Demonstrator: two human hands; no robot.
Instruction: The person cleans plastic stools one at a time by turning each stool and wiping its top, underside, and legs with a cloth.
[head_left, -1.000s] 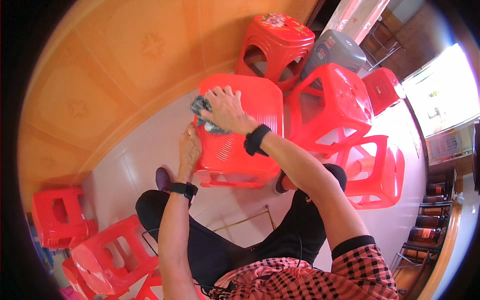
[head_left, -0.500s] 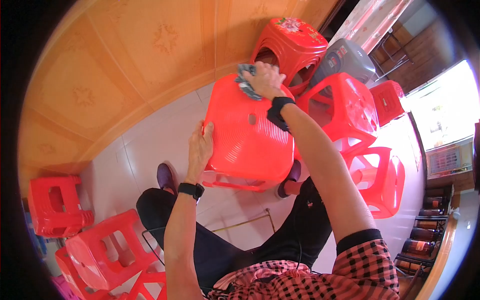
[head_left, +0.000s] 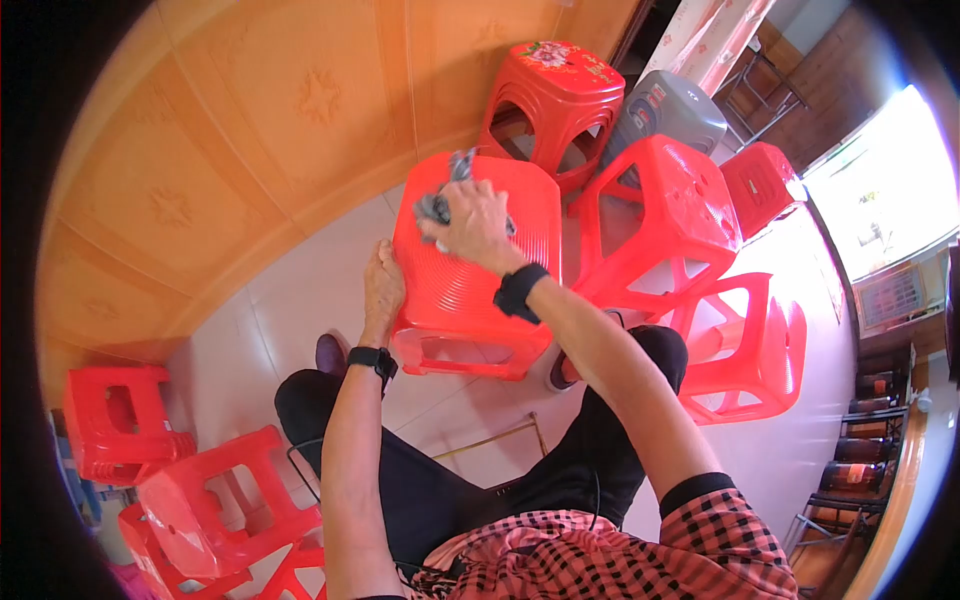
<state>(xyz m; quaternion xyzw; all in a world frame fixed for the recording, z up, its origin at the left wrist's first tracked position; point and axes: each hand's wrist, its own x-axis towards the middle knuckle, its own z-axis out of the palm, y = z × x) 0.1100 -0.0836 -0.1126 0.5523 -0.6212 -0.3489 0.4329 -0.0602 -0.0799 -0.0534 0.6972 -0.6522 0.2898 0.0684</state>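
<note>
A red plastic stool (head_left: 490, 290) with a ribbed seat stands upright between my legs. My right hand (head_left: 474, 222) is over the upper middle of its seat, fingers bunched round a grey patterned cloth (head_left: 461, 165); part of the cloth sticks out beyond the knuckles. At the stool's left edge, my left hand (head_left: 383, 284) grips the rim, its fingertips partly hidden by the seat edge.
Behind the stool are a flowered red stool (head_left: 565, 75) and a grey stool (head_left: 672, 115). More red stools (head_left: 700, 190) lie tipped at the right. At the lower left are stacked stools (head_left: 120, 420) and a tipped one (head_left: 215, 510). An orange wall (head_left: 290, 120) curves along the left.
My right hand has moved with the cloth from the seat's left side to its far edge, then back toward the middle. My left hand stays at the left rim.
</note>
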